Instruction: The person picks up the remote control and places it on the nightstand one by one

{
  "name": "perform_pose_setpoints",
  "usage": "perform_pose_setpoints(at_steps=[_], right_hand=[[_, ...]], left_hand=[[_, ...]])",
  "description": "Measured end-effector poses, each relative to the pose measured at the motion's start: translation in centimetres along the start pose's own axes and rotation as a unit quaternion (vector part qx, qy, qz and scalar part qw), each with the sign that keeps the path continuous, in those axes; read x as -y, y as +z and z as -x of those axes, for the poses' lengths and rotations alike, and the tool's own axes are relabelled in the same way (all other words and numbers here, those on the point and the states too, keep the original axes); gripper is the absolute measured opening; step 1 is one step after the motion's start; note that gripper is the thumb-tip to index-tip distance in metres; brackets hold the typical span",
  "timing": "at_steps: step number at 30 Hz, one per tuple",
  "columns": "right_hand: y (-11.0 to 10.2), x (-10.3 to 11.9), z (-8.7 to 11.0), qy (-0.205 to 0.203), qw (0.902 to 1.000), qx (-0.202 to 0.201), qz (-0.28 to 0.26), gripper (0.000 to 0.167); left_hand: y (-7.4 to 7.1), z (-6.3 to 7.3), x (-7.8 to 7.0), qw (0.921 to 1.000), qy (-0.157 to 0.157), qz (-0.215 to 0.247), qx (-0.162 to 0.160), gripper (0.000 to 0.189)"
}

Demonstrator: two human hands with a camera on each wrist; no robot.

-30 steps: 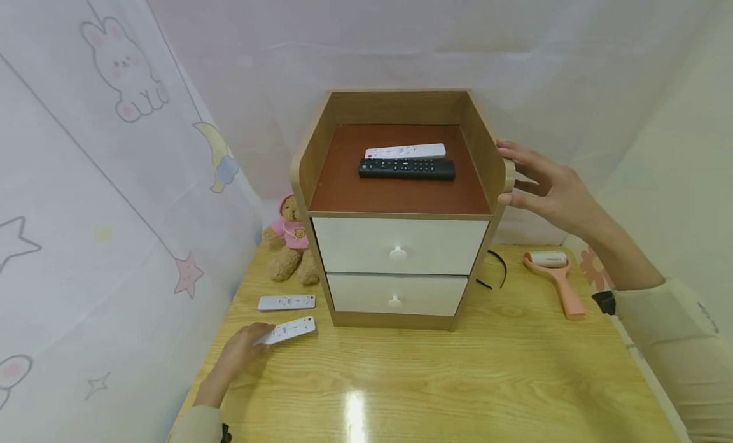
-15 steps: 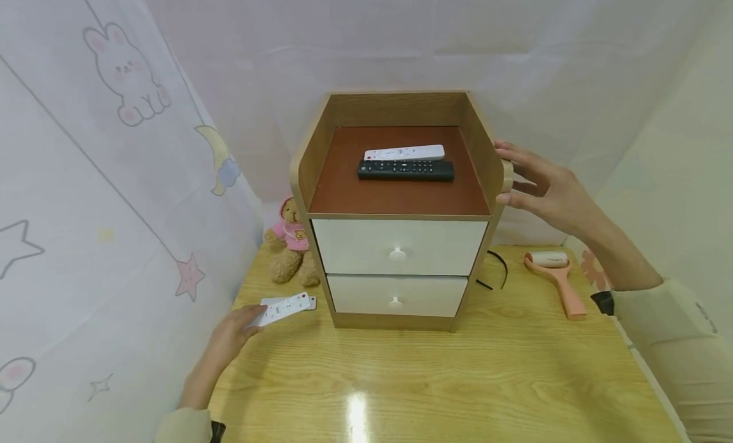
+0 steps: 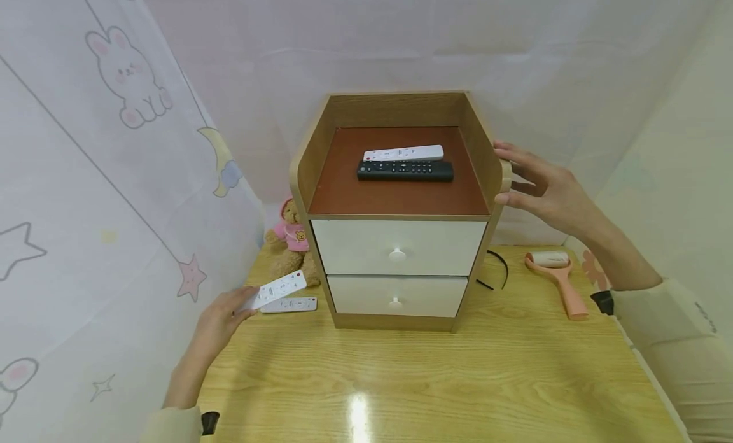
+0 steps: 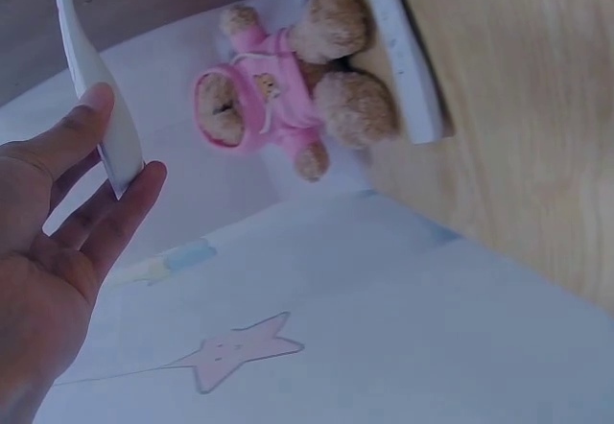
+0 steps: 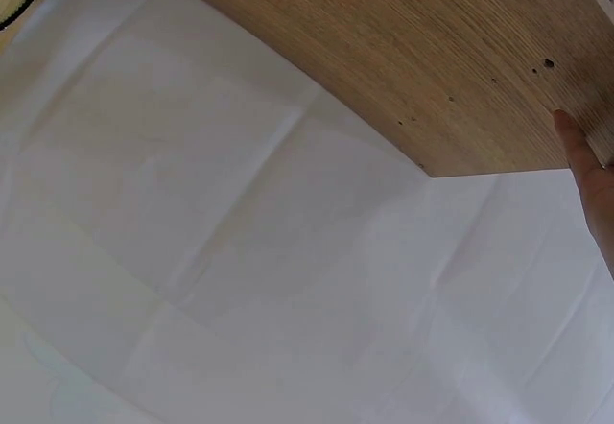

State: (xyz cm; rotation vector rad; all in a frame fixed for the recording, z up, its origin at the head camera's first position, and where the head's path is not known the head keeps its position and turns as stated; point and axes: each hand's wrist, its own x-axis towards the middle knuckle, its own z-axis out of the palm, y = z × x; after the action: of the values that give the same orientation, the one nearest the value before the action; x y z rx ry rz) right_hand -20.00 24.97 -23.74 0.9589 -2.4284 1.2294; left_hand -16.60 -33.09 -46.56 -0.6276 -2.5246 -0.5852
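Note:
My left hand (image 3: pixel 220 319) pinches one end of a white remote control (image 3: pixel 280 289) between thumb and fingers. In the left wrist view this remote (image 4: pixel 101 98) shows edge-on, raised above the table. A second white remote (image 3: pixel 294 304) lies on the table just below it in the head view. On the right, my right hand (image 3: pixel 550 191) touches the outer side panel of a small wooden cabinet (image 3: pixel 401 328) with its fingertips, thumb near the front edge. In the right wrist view a straight finger (image 5: pixel 573 141) meets the panel. A white remote (image 3: pixel 403 153) and a black remote (image 3: pixel 405 171) lie on the cabinet's top.
Two white drawers with knobs, upper drawer (image 3: pixel 355 249) and lower drawer (image 3: pixel 355 296), are closed. A teddy bear (image 3: pixel 296 236) in pink sits left of the cabinet. To the right lie a black headband (image 3: pixel 504 270) and an orange lint roller (image 3: pixel 564 284). Patterned fabric (image 3: pixel 132 239) hangs along the left.
My left hand has lifted the white remote off the table and carried it up and leftward, over the second remote. The right hand stays at the cabinet's side.

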Motion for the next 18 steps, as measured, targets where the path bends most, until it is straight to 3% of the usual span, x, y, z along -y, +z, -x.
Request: perform_pose_setpoints(at_steps=[11,18], right_hand=[[0.0,-0.2,-0.1,-0.005,1.0000,0.002,-0.006,0.070],[0.0,-0.1,-0.1,-0.007,1.0000,0.001,0.002,0.069]], left_hand=[[-4.1,-3.0,-1.4,0.9984,0.020,0.010,-0.052,0.057],[-7.1,-5.1,-2.5,0.9927,0.056,0.033,-0.101,0.046]])
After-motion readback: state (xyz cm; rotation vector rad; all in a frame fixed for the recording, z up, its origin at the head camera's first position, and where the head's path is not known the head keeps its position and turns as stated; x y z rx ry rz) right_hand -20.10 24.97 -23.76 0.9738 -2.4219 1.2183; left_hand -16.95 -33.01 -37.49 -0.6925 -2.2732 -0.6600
